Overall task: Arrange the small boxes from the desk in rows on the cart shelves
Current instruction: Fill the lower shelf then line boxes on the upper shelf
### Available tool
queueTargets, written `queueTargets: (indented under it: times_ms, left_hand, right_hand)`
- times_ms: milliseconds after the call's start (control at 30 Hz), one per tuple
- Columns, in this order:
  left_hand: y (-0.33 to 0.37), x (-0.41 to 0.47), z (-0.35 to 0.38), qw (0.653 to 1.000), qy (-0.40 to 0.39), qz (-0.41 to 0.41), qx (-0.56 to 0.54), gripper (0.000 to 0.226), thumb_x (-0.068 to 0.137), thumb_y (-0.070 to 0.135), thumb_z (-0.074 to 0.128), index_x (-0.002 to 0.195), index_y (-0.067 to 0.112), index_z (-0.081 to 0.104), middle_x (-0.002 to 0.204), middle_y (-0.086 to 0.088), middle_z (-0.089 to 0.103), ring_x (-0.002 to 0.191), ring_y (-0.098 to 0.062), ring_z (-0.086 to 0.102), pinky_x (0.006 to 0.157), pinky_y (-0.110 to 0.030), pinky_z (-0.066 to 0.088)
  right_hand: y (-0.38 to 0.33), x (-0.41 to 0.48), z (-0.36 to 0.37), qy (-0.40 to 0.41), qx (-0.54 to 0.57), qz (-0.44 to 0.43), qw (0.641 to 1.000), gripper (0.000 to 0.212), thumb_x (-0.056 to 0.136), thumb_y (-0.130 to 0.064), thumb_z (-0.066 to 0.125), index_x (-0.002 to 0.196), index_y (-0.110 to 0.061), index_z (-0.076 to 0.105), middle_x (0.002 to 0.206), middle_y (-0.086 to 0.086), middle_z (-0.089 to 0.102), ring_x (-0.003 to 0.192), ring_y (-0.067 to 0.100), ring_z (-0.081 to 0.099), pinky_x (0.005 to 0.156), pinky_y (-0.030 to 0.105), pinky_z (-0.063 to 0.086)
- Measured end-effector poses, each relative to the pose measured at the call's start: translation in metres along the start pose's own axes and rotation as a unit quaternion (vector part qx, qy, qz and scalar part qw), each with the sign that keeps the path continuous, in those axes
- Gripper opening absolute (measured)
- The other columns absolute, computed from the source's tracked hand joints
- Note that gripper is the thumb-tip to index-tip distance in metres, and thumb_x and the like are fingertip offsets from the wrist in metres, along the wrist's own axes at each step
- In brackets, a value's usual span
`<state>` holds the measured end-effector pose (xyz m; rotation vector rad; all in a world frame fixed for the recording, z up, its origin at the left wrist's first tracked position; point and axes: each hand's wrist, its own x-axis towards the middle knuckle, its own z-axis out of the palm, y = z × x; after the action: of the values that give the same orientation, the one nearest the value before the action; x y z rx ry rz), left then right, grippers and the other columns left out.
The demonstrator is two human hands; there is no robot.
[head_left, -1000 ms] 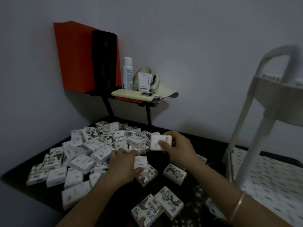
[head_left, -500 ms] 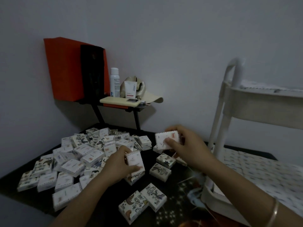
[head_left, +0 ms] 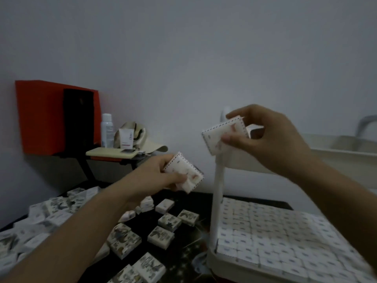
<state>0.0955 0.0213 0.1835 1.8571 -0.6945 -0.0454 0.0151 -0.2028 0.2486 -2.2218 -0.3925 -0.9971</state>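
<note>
Since the lower shelf [head_left: 216,259] already looks packed with rows, both carried boxes probably belong on the upper shelf [head_left: 336,158]. The left hand [head_left: 161,178] pinches one small box [head_left: 183,172] above the tabletop [head_left: 183,245]; the right hand [head_left: 273,139] pinches a second box [head_left: 219,137] beside the cart post [head_left: 218,190]. Set each flat, edges flush against its neighbours.
</note>
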Motion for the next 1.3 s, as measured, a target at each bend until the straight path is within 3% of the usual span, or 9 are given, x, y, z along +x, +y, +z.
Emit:
queueTargets:
  times_ms: [167,267,367,567,733,833,967,1167,1300]
  left_hand:
    - [0.055,0.022,0.016,0.997,-0.043,0.064,-0.01,0.019,0.09,-0.001,0.059,0.103,0.009,0.068,0.096,-0.007,0.074,0.086,-0.014,0.069,0.07,-0.024,0.056]
    - [0.078,0.037,0.025,0.995,-0.051,0.082,-0.009,0.022,0.088,0.005,0.064,0.109,0.01,0.067,0.098,-0.007,0.074,0.087,-0.015,0.069,0.067,-0.027,0.055]
    - [0.094,0.053,0.035,0.995,-0.05,0.091,-0.007,0.033,0.085,0.011,0.071,0.116,0.015,0.062,0.096,-0.005,0.075,0.081,-0.012,0.067,0.063,-0.03,0.055]
    - [0.108,0.074,0.044,0.992,-0.058,0.109,0.01,0.032,0.082,0.014,0.073,0.113,0.022,0.066,0.092,-0.004,0.075,0.075,-0.012,0.065,0.06,-0.028,0.057]
    - [0.123,0.09,0.039,0.992,-0.033,0.114,0.035,0.029,0.077,0.011,0.076,0.103,0.012,0.064,0.079,0.001,0.075,0.072,-0.015,0.072,0.06,-0.03,0.059]
    - [0.136,0.104,0.032,0.99,0.005,0.121,0.069,0.032,0.074,0.012,0.078,0.101,0.013,0.06,0.074,0.003,0.073,0.074,-0.015,0.073,0.06,-0.029,0.059]
    - [0.145,0.118,0.028,0.987,0.007,0.127,0.099,0.034,0.081,0.011,0.072,0.109,0.023,0.058,0.092,-0.004,0.071,0.075,-0.014,0.072,0.058,-0.023,0.057]
    - [0.144,0.135,0.024,0.981,0.002,0.142,0.133,0.025,0.085,0.008,0.064,0.104,0.023,0.07,0.082,0.006,0.071,0.072,-0.012,0.069,0.054,-0.02,0.053]
    - [0.149,0.151,0.026,0.981,0.015,0.136,0.135,0.015,0.086,0.017,0.065,0.1,0.022,0.07,0.091,-0.002,0.07,0.076,-0.013,0.065,0.052,-0.017,0.049]
  right_hand:
    - [0.014,0.017,-0.063,0.068,-0.052,-0.004,0.996,0.03,0.079,-0.034,0.075,0.106,-0.035,0.062,0.1,-0.012,0.065,0.056,0.005,0.058,0.049,0.011,0.041]
    - [0.029,0.033,-0.09,0.085,-0.096,0.005,0.992,0.029,0.08,-0.034,0.074,0.107,-0.035,0.061,0.103,-0.01,0.064,0.065,0.011,0.057,0.06,0.025,0.045]
    - [0.045,0.05,-0.107,0.086,-0.15,0.024,0.985,0.029,0.082,-0.032,0.073,0.108,-0.033,0.061,0.104,-0.009,0.061,0.071,0.008,0.055,0.063,0.026,0.043]
    - [0.076,0.089,-0.114,0.032,-0.273,0.051,0.96,0.025,0.089,-0.027,0.066,0.114,-0.027,0.058,0.115,-0.002,0.063,0.074,0.012,0.054,0.062,0.024,0.041]
    - [0.089,0.129,-0.1,-0.063,-0.266,0.111,0.956,0.027,0.087,-0.035,0.066,0.11,-0.025,0.057,0.109,0.001,0.06,0.075,0.019,0.066,0.062,0.031,0.058]
    - [0.099,0.153,-0.086,-0.079,-0.321,0.107,0.938,0.035,0.086,-0.056,0.061,0.098,-0.023,0.058,0.097,-0.003,0.06,0.079,0.018,0.059,0.067,0.032,0.049]
    - [0.125,0.176,-0.065,-0.068,-0.376,0.073,0.921,0.016,0.091,-0.04,0.059,0.103,-0.03,0.056,0.102,-0.006,0.061,0.088,0.016,0.056,0.068,0.029,0.043]
    - [0.165,0.192,-0.049,-0.108,-0.342,0.091,0.929,0.054,0.089,-0.021,0.065,0.137,-0.026,0.04,0.131,0.005,0.05,0.113,0.026,0.053,0.087,0.033,0.045]
    - [0.183,0.184,-0.045,-0.138,-0.304,0.147,0.931,0.055,0.085,-0.02,0.072,0.134,-0.017,0.047,0.132,0.005,0.055,0.116,0.024,0.053,0.096,0.034,0.046]
